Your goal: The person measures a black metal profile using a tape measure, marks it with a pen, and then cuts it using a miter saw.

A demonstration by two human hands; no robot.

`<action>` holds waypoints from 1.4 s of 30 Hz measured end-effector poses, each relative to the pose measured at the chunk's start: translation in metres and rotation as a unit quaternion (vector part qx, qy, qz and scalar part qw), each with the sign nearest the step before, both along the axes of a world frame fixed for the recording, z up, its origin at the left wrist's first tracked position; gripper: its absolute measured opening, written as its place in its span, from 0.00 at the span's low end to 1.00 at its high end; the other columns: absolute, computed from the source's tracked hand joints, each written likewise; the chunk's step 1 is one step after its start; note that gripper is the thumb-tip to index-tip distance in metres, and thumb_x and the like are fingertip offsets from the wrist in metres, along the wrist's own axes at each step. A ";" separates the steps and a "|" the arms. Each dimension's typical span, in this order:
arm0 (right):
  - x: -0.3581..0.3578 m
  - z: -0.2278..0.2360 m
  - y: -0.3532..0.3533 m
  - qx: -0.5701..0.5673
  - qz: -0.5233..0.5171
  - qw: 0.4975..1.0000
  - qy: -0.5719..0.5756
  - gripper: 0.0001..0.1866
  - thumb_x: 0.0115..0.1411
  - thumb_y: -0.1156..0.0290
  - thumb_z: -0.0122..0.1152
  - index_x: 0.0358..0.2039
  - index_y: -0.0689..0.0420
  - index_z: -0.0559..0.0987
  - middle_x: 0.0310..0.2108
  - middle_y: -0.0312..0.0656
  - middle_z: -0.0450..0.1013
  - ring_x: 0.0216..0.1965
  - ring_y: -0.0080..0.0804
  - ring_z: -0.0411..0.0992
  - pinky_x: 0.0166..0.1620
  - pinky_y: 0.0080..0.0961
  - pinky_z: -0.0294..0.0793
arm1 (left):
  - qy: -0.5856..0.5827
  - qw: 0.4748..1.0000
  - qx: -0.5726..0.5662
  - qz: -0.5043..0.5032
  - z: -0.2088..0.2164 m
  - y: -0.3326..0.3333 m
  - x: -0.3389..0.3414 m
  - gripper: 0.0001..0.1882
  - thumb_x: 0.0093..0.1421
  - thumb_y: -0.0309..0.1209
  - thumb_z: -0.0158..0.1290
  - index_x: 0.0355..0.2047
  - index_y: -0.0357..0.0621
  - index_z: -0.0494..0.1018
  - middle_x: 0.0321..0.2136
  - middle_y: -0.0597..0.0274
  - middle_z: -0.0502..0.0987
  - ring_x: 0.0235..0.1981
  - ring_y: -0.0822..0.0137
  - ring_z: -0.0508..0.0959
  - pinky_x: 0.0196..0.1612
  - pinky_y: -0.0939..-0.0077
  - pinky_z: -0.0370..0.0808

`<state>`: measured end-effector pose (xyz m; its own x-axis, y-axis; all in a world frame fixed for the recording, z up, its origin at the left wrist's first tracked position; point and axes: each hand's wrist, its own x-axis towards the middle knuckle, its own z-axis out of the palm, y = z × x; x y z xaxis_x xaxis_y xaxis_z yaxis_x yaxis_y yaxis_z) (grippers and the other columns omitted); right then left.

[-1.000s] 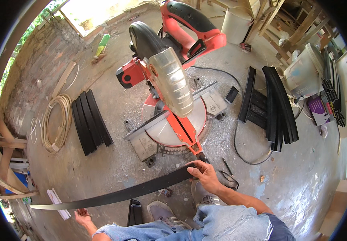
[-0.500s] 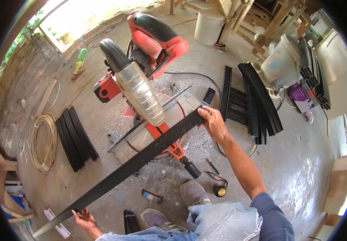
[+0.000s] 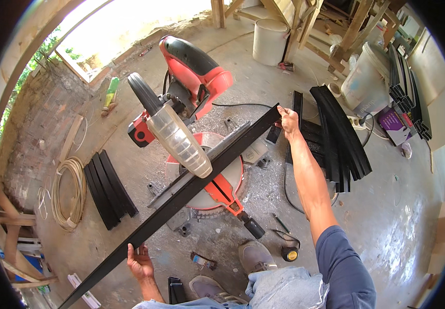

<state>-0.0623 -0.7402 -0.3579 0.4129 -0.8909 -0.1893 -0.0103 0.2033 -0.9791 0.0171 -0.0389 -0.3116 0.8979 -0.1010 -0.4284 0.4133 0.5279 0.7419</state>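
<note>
A long black profile strip [image 3: 171,205] lies slantwise across the bed of a red and black miter saw [image 3: 194,56], next to its fence [image 3: 227,136]. My right hand [image 3: 288,122] is closed on the strip's far right end, beyond the saw table. My left hand [image 3: 140,261] grips the strip lower down, thumb against its near edge and fingers partly hidden. From there the strip runs out past the lower left. Above it stands the clear blade guard [image 3: 180,141]; the blade itself cannot be made out.
Short black pieces lie in a stack [image 3: 110,190] at left and a pile [image 3: 338,134] at right. A coiled hose [image 3: 68,193] is far left. Near my shoes are a tape measure [image 3: 290,253], pencil [image 3: 280,222] and brush [image 3: 203,260]. Buckets [image 3: 270,41] stand behind.
Both hands have carried the strip up and away from me, onto the saw bed against the fence. My left hand is now farther up and right; my right hand is farther forward.
</note>
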 end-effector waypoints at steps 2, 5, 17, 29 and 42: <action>0.007 -0.001 -0.007 -0.015 -0.013 1.000 0.018 0.16 0.65 0.56 0.64 0.36 0.58 0.79 0.25 0.33 0.75 0.21 0.21 0.71 0.22 0.23 0.76 | 0.003 1.000 -0.006 -0.029 -0.011 -0.003 0.004 0.14 0.64 0.39 0.59 0.47 0.49 0.78 0.44 0.64 0.82 0.45 0.63 0.79 0.43 0.69 0.74; 0.019 0.000 -0.002 -0.020 -0.047 0.998 0.042 0.18 0.64 0.53 0.65 0.33 0.58 0.80 0.23 0.33 0.74 0.19 0.21 0.71 0.20 0.22 0.76 | 0.022 0.999 -0.006 -0.036 -0.021 -0.005 0.003 0.12 0.64 0.39 0.59 0.44 0.50 0.79 0.42 0.67 0.83 0.46 0.65 0.79 0.44 0.69 0.74; 0.005 -0.009 -0.048 -0.132 -0.135 0.966 0.174 0.24 0.62 0.53 0.67 0.26 0.65 0.80 0.22 0.40 0.74 0.18 0.28 0.71 0.21 0.32 0.74 | 0.075 0.996 0.025 -0.049 -0.045 -0.054 0.014 0.09 0.62 0.43 0.62 0.35 0.55 0.78 0.32 0.72 0.78 0.40 0.70 0.77 0.46 0.71 0.71; -0.015 -0.058 -0.124 -0.205 -0.189 0.907 0.315 0.30 0.63 0.46 0.63 0.28 0.68 0.78 0.32 0.50 0.77 0.30 0.39 0.77 0.26 0.39 0.79 | 0.062 0.995 0.003 -0.078 -0.059 -0.086 0.018 0.10 0.63 0.43 0.61 0.37 0.53 0.78 0.34 0.71 0.79 0.40 0.70 0.78 0.48 0.70 0.71; 0.008 0.012 -0.066 -0.052 -0.130 0.946 0.292 0.34 0.66 0.47 0.57 0.43 0.75 0.75 0.40 0.60 0.77 0.33 0.45 0.80 0.24 0.37 0.82 | 0.039 0.996 0.050 -0.064 -0.063 -0.076 0.016 0.13 0.63 0.42 0.61 0.42 0.52 0.74 0.37 0.62 0.81 0.35 0.62 0.80 0.41 0.68 0.76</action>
